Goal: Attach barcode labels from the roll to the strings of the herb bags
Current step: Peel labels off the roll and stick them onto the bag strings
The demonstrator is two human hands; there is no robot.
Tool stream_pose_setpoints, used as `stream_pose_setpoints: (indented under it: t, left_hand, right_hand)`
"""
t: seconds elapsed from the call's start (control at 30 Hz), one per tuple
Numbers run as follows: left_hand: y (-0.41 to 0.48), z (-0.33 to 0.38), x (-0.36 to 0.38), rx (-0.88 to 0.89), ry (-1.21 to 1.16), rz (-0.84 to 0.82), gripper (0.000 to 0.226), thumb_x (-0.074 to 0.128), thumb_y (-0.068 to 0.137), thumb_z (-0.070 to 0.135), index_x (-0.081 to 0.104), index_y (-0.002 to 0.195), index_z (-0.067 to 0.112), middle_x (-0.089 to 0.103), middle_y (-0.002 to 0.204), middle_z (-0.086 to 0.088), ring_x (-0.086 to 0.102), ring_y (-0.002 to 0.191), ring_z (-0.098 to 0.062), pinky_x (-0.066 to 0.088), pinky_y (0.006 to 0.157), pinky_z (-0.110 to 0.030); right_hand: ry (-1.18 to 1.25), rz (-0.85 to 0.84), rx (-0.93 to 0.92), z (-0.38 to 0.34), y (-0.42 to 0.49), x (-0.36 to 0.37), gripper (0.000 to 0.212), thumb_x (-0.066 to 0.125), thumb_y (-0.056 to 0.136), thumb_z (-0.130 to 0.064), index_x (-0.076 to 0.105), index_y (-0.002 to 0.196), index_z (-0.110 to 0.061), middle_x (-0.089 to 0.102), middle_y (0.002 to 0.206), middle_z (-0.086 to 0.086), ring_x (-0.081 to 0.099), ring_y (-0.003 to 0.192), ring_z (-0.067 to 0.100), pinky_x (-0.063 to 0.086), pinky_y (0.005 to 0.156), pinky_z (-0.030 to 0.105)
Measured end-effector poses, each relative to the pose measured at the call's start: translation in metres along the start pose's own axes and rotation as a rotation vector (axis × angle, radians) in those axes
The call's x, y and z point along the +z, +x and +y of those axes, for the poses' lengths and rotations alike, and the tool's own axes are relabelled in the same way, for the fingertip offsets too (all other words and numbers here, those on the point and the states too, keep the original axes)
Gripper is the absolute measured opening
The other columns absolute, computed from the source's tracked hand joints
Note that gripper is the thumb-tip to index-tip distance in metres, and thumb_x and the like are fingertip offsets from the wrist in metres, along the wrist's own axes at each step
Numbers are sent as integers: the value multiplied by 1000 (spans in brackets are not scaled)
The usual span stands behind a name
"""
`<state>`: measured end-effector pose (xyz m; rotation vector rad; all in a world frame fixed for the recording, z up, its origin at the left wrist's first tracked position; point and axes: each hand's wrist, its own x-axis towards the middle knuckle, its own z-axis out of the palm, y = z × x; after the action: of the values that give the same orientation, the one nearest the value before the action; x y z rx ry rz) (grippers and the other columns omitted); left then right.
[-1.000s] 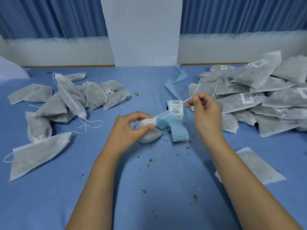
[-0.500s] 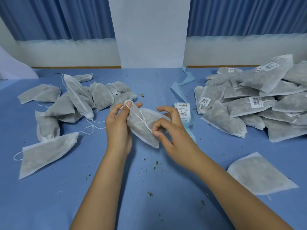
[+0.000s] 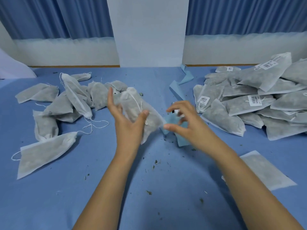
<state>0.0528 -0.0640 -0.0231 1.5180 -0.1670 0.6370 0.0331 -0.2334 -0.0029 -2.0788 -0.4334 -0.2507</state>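
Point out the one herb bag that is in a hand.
The herb bag gripped by the left hand at mid-scene, its string running down its face. The rest lie loose on the blue table.

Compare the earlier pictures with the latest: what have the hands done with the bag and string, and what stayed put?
The right hand released the string and moved right to the label roll; its grip is too blurred to judge. The left hand holds the herb bag, now turned more upright. The unlabelled pile and the labelled pile stayed put.
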Motion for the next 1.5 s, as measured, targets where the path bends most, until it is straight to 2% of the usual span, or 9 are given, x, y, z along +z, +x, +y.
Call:
stream_pose_setpoints:
  t: [0.1, 0.2, 0.3, 0.53, 0.7, 0.97, 1.13, 1.27, 1.5]
  left_hand:
    - [11, -2, 0, 101, 145, 157, 67, 71, 77, 0, 35, 121, 37, 40, 133, 15, 39, 130, -8, 32, 106, -17]
    - [19, 0, 16, 139, 234, 182, 37, 68, 79, -1, 55, 90, 32, 50, 109, -2, 51, 96, 3, 36, 83, -8]
    - [21, -6, 36, 183, 260, 177, 37, 64, 79, -7, 65, 74, 29, 45, 91, 8, 49, 73, 0, 36, 70, -6]
    - [7, -20, 42, 587, 317, -319, 19, 58, 88, 13, 77, 89, 15, 46, 125, 18, 44, 117, 12, 38, 90, -8]
    - [8, -23, 40, 680, 489, -487, 32, 65, 88, 32, 72, 114, 14, 52, 133, 0, 51, 121, -15, 47, 94, -28]
    - [8, -30, 37, 580, 555, -418, 22, 75, 82, 19, 77, 104, 15, 60, 124, -7, 58, 111, -24, 54, 82, -42]
    - [8, -32, 38, 583, 575, -371, 21, 76, 81, 18, 77, 102, 15, 62, 121, -6, 60, 108, -24, 54, 78, -40]
    - [10, -31, 35, 594, 587, -311, 17, 73, 83, 22, 78, 99, 16, 64, 115, -5, 62, 101, -23, 54, 72, -38]
    - [9, -30, 33, 575, 590, -301, 8, 76, 82, 22, 79, 87, 18, 66, 106, -3, 62, 93, -19, 52, 65, -36]
  right_hand:
    - [-227, -183, 292, 18, -3, -44, 47, 85, 61, -39, 57, 98, -32, 49, 104, -17, 46, 91, -6, 35, 73, 10]
    - [-329, -448, 385, 31, -5, -46, 28, 84, 65, -38, 68, 87, -32, 62, 103, -11, 57, 99, 7, 45, 88, 28]
    - [-243, -278, 333, 39, 4, -36, 16, 76, 79, -29, 73, 92, -21, 70, 101, 5, 64, 87, 19, 48, 87, 36]
    - [274, -30, 252, 38, 10, -25, 15, 63, 90, -9, 70, 92, -22, 66, 62, -11, 57, 58, 0, 45, 54, 15]
    - [471, 126, 315, 39, 10, -17, 16, 60, 93, -11, 69, 105, -11, 67, 70, 1, 55, 56, 10, 46, 48, 19]
    - [690, 135, 381, 40, 10, -19, 37, 59, 80, 18, 60, 113, 4, 71, 96, 16, 68, 86, 24, 55, 84, 29]
    - [707, 189, 422, 42, 11, -14, 33, 65, 83, 5, 61, 115, -3, 73, 96, 10, 69, 80, 16, 55, 68, 22]
    - [747, 114, 404, 42, 11, -14, 47, 61, 77, 19, 57, 119, -3, 73, 103, 12, 69, 96, 22, 54, 86, 25]
    - [576, 244, 427, 39, 11, -16, 45, 80, 68, 3, 59, 105, -11, 71, 103, 4, 69, 87, 12, 52, 79, 18]
